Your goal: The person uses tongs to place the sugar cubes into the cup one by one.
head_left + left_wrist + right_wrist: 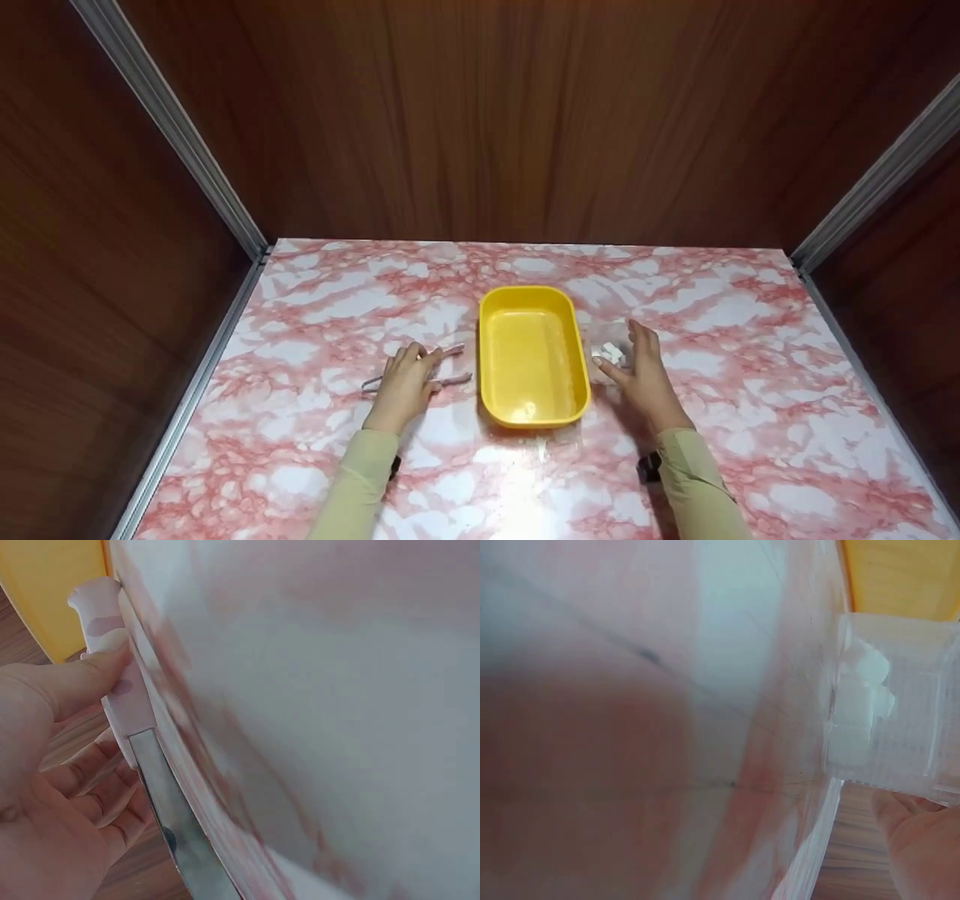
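Observation:
On the table, left of a yellow tub [532, 418], lies a pair of tongs [457, 379] with pink grips and metal arms. My left hand [405, 386] is over it. In the left wrist view the thumb presses on the pink grip [131, 705], while the other fingers hang behind the metal arm [176, 814]. Right of the tub, a clear plastic container [911, 705] holds several white blocks [611, 352]. Beside it my right hand [645, 375] has its thumb and fingers spread around the near and right sides. Whether those fingers bear on the container is unclear.
The tub stands upright between both hands, its inside bare. Pink-and-white marbled sheeting covers the table [315, 442]. Dark wood panels [510, 120] rise at the back and both sides, joined by grey metal strips [165, 112].

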{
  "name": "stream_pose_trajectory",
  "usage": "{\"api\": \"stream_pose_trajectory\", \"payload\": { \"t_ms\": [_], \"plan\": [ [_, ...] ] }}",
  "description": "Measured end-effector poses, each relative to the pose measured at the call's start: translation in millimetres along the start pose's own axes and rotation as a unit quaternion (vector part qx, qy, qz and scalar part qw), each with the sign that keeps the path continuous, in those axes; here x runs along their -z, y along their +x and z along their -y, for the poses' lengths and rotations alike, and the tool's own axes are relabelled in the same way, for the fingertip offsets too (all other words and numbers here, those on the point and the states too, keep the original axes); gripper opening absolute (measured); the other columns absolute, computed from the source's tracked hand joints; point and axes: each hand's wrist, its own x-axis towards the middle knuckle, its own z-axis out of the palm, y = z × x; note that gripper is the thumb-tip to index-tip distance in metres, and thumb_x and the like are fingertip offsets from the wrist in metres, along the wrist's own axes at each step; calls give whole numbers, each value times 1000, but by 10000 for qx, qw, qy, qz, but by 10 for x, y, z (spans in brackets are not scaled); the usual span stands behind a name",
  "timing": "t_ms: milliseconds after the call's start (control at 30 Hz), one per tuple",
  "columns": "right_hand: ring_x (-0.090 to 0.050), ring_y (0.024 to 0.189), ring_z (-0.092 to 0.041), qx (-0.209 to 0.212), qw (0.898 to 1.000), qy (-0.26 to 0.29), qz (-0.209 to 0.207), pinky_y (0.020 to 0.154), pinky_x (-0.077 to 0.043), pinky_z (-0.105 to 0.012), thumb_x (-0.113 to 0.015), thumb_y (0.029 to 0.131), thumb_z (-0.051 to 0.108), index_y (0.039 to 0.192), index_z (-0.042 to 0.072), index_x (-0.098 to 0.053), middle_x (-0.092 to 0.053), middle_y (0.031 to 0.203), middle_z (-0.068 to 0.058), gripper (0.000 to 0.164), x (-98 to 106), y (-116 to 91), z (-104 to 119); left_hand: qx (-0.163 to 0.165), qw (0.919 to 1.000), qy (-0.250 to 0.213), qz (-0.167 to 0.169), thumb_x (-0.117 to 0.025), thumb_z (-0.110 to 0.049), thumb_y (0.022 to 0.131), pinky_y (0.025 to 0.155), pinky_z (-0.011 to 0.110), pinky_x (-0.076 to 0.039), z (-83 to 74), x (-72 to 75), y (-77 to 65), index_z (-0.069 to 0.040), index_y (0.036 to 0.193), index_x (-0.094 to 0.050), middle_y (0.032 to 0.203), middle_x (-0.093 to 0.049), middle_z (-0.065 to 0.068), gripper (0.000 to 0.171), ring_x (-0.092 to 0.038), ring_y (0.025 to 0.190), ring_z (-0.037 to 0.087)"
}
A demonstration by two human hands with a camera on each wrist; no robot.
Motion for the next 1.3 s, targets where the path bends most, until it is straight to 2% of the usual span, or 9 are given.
{"api": "stream_pose_trajectory", "payload": {
  "t_ms": [267, 500, 667, 900, 1133, 1300],
  "plan": [
    [-31, 133, -41, -123, 9997, 151, 152, 102, -32, -55, -70, 82, 46, 150, 7, -16, -19, 147, -21, 95, 2, -7, 18, 12, 9999, -100, -56, -78, -11, 77, 84, 46, -39, 23, -64, -31, -9, 130, -59, 105, -54, 9, 56, -50, 96, 27],
    [-30, 133, -42, -54, 9998, 143, 87, 103, -31, -55, -70, 83, 42, 149, 5, -17, -19, 147, -22, 92, 0, 1, 22, -135, 9996, 254, -65, -77, -10, 78, 84, 48, -39, 27, -91, -32, -7, 132, -57, 112, -53, 13, 58, -49, 102, 30],
    [-29, 134, -42, -80, 9999, 126, 87, 103, -31, -55, -70, 83, 43, 150, 7, -17, -19, 147, -21, 93, -3, 6, 18, -121, 9987, 488, -40, -75, -8, 79, 85, 47, -39, 28, -118, -28, -7, 133, -56, 115, -53, 15, 57, -48, 105, 31],
    [-31, 132, -41, 95, 9999, 54, -8, 103, -31, -56, -71, 83, 41, 149, 6, -20, -22, 144, -22, 90, -13, 7, -4, -164, 9979, 615, -133, -70, -8, 83, 85, 49, -40, 9, -133, -38, -5, 133, -55, 116, -52, 17, 52, -49, 105, 33],
    [-30, 132, -42, 159, 9998, 111, -21, 103, -29, -57, -71, 83, 40, 149, 5, -19, -22, 144, -22, 91, -33, 29, -4, -215, 9974, 655, -193, -76, -14, 79, 84, 49, -40, 19, -133, -46, -4, 133, -54, 116, -52, 18, 59, -49, 104, 34],
    [-30, 133, -42, 124, 9999, 102, 22, 104, -29, -57, -70, 83, 43, 149, 5, -19, -21, 144, -22, 92, -49, 46, -6, -100, 9979, 634, -88, -73, -25, 83, 88, 50, -39, 14, -111, -59, -3, 135, -52, 118, -52, 18, 60, -49, 108, 35]
  ]
}}
